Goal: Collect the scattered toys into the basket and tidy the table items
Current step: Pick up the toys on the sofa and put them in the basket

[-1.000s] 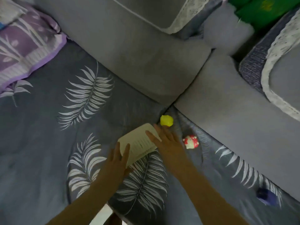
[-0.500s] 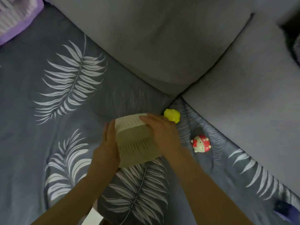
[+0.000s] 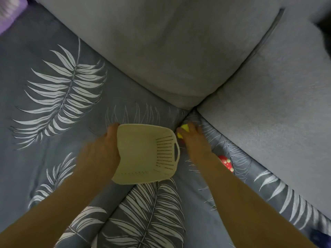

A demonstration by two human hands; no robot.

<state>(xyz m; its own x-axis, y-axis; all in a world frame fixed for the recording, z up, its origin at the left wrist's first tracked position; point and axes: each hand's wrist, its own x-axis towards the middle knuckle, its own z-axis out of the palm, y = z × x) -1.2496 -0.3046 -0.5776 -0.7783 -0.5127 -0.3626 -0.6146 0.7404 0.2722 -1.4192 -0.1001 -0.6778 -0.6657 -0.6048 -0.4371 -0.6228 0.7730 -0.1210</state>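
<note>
A cream perforated plastic basket point(image 3: 143, 154) sits on the grey leaf-print sofa cover, its opening facing up. My left hand point(image 3: 102, 153) grips its left rim. My right hand point(image 3: 193, 140) lies just right of the basket, fingers curled round a small yellow toy point(image 3: 184, 128) in the corner where the seat cushions meet. A red and white toy point(image 3: 226, 162) lies on the cover beside my right forearm, partly hidden by it.
Two plain grey back cushions point(image 3: 161, 51) close off the corner at top and right. A dark blue toy point(image 3: 320, 237) shows at the bottom right edge. A purple pillow point(image 3: 10, 13) peeks in at top left.
The basket has been turned from lying on its side to opening upward. My right hand left the basket and closed on the yellow toy. The view moved closer to the corner.
</note>
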